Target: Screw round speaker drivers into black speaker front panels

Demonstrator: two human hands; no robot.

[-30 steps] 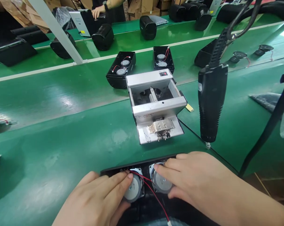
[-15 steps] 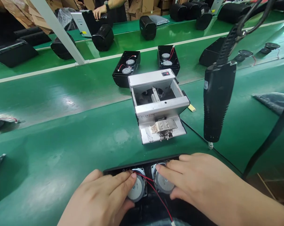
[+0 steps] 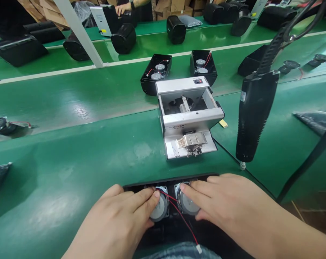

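A black speaker housing (image 3: 168,178) lies open on the green belt right in front of me, with two round speaker drivers seated side by side. My left hand (image 3: 117,219) rests its fingers on the left driver (image 3: 160,208), and my right hand (image 3: 214,201) presses its fingertips on the right driver (image 3: 186,203). A red and black wire pair (image 3: 182,219) runs from the drivers down between my hands to a small white connector (image 3: 199,249). My fingers hide part of each driver's metal rim.
A silver screw feeder (image 3: 188,108) stands just beyond the housing, and a black electric screwdriver (image 3: 256,115) hangs to its right. Two more open housings (image 3: 156,72) sit behind the feeder. Black speaker units line the far belts, where a co-worker's hand (image 3: 123,9) shows.
The whole scene has slid right and slightly up in view as my head turned. Both hands stay on the drivers, and denim now shows at the bottom edge.
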